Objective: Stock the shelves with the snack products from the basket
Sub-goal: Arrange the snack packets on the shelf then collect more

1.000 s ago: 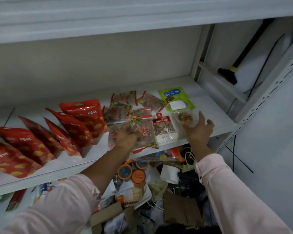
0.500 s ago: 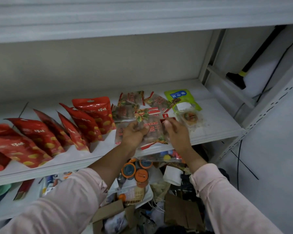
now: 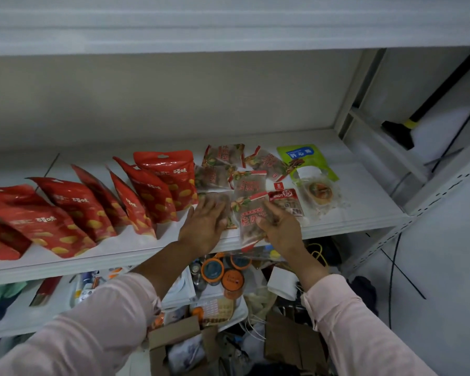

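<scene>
Several clear dried-fruit packets with red print (image 3: pixel 248 185) lie flat on the white shelf (image 3: pixel 358 213). My right hand (image 3: pixel 278 226) grips the nearest packet (image 3: pixel 251 215) at the shelf's front edge. My left hand (image 3: pixel 205 222) lies flat with fingers spread on another clear packet (image 3: pixel 223 200) beside it. A row of red snack pouches (image 3: pixel 147 191) leans to the left. A peanut pack (image 3: pixel 286 203), a green pouch (image 3: pixel 301 156) and a clear round-snack pack (image 3: pixel 320 192) sit to the right. The basket is out of view.
An upper shelf board (image 3: pixel 228 23) hangs overhead. A shelf upright (image 3: pixel 347 96) and perforated frame (image 3: pixel 451 183) stand at right. Below are orange-lidded jars (image 3: pixel 232 280), cardboard boxes (image 3: pixel 179 340), cables and clutter. A black-handled tool (image 3: pixel 399 131) leans behind the rack.
My right hand left the round-snack pack and moved left to grip the nearest clear packet. My left hand opened and now presses flat on the neighbouring packet.
</scene>
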